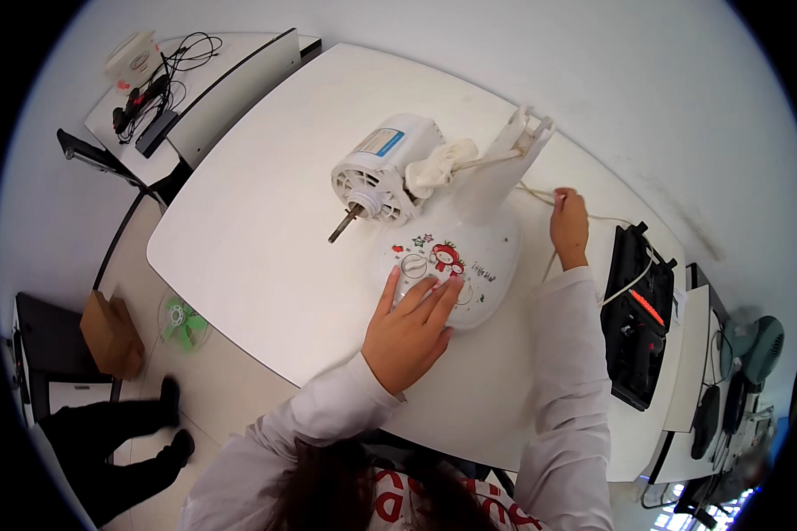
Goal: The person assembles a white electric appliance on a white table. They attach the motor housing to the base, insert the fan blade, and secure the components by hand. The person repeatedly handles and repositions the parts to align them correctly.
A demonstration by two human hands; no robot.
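Closed on the pale cord [536, 191], the right hand [570, 228] pinches it just right of the base [491, 257], while the left hand [413, 334] lies loose and spread on the base's near part, gripping nothing. That base stands on the white table [257, 195], a forked post [487, 181] rising from its far side; left of the post is the motor [385, 164], its shaft [346, 223] pointing to the near left. Cord looks soft and limp — best pinched and drawn gently, since a pale bundle [434, 170] sits against the motor. Smooth and glossy, the base is probably slippery and light enough to slide, so a flat palm would steady it; the post's lower part seems the sturdier hold, its prongs [542, 134] the fragile spot. The motor is probably the heavy piece — better taken round its body than by the slim shaft. Right of the right hand lies a black case [633, 367].
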